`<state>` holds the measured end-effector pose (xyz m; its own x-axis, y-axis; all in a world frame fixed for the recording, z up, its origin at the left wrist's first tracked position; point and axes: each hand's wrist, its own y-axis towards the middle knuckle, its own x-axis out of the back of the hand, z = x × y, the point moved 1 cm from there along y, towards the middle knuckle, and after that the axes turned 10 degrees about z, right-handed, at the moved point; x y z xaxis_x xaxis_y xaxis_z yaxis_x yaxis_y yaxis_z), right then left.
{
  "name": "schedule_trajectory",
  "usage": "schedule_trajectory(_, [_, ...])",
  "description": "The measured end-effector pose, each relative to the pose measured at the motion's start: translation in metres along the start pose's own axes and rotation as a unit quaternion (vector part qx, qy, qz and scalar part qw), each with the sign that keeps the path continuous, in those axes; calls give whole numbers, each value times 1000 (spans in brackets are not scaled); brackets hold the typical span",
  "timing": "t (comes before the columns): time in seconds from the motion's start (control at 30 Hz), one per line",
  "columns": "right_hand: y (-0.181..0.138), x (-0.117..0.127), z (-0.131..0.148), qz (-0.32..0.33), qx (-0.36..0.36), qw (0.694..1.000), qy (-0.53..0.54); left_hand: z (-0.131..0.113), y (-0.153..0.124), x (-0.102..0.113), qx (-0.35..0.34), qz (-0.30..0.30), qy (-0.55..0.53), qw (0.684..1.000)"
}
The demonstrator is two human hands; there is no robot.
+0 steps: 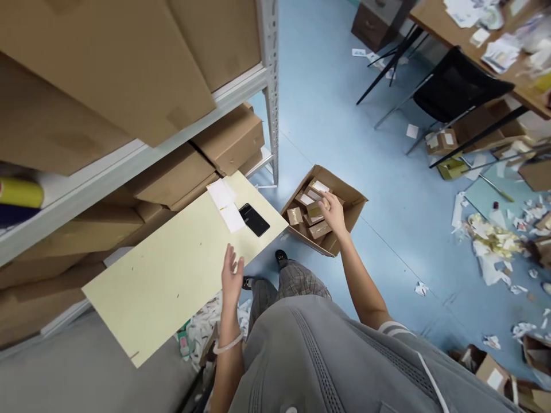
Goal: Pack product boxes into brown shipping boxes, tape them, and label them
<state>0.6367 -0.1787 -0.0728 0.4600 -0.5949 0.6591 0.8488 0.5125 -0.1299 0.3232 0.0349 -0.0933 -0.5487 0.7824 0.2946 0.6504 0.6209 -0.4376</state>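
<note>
My right hand (333,213) is over an open cardboard box (350,215) on the floor, its fingers apart and slightly bent with nothing visible in them. Several small brown cartons (319,229) lie inside the box, some with white labels, close below my fingertips. My left hand (232,274) hovers by the front edge of a pale yellow board (172,269), open and holding nothing. On that board a black phone (255,220) lies next to white paper slips (226,205), beyond my left fingers.
A metal shelf rack (270,74) with large cardboard boxes (107,69) stands at the left. A black chair (462,86) and a cluttered wooden desk (447,26) are at the upper right. Paper scraps (491,249) litter the blue floor on the right.
</note>
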Motion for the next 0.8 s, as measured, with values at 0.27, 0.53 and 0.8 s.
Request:
schedule_trajectory(0.27, [18, -5, 45, -93, 84, 991, 48, 25, -35, 59, 7, -224, -42, 974])
schedule_trajectory(0.53, [-51, -54, 98, -10, 111, 988, 102, -18, -67, 27, -59, -129, -58, 988])
schedule_trajectory(0.8, [-128, -86, 123, 50, 175, 969, 166, 43, -203, 94, -85, -338, -42, 936])
